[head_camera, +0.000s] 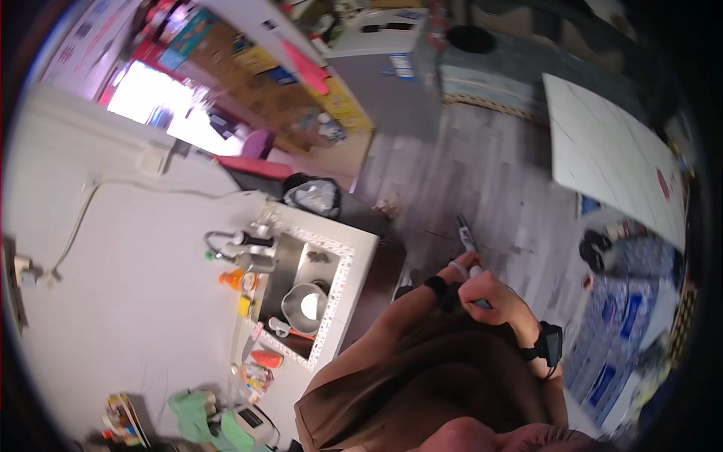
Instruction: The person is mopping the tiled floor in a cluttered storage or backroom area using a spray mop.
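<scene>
Both of my hands grip a pale long-handled tool (466,238) in front of my body, one close behind the other. My left hand (467,264) is farther along the shaft. Nearer my chest, my right hand (487,296) wraps the handle end, where a teal part shows. The tool points away from me over the grey wood-look floor (452,164). Its far end looks narrow and dark; blur hides what kind of tool it is. Dark bands with devices are on both wrists.
At left, a counter sink (288,282) holds a metal pot (304,308). A knife (248,346) and a watermelon piece (266,358) lie beside it. A pale crumpled thing (388,206) is on the floor. At right are a marble-look tabletop (615,152) and wrapped bottle packs (613,316).
</scene>
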Demonstrator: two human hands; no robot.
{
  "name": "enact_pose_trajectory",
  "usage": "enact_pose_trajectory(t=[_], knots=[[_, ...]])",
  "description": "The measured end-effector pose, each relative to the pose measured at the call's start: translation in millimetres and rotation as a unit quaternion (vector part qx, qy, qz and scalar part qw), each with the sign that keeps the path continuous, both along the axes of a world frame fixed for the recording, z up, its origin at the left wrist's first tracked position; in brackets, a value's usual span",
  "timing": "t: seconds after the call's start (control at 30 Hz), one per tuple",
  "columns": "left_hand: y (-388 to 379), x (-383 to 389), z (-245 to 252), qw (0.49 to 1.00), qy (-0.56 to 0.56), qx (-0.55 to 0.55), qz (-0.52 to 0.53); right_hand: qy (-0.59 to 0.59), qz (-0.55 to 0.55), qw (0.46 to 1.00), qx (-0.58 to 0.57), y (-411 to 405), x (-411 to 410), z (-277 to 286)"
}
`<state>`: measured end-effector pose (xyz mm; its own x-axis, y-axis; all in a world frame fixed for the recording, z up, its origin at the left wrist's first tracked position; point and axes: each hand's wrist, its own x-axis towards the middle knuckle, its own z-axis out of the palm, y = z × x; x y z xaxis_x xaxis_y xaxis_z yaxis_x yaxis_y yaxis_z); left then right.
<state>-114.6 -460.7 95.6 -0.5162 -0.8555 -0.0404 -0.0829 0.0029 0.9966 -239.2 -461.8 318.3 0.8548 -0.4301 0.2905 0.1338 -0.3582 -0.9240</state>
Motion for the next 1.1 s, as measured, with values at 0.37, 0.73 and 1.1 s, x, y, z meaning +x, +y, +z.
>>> enact_pose_trajectory(t=[0.37, 0.73, 1.1], knots=[[89, -59, -78, 0.634, 0.389, 0.644, 0.178, 0.048, -0.019, 0.994, -0.094, 140, -63, -60], [196, -52, -77, 0.757, 0.055, 0.651, 0.010, 0.174, -0.297, 0.939, 0.008, 275, -64, -96], [300, -3, -127, 0.738, 0.014, 0.654, 0.163, 0.157, -0.491, 0.624, 0.587, 390, 51, -174]])
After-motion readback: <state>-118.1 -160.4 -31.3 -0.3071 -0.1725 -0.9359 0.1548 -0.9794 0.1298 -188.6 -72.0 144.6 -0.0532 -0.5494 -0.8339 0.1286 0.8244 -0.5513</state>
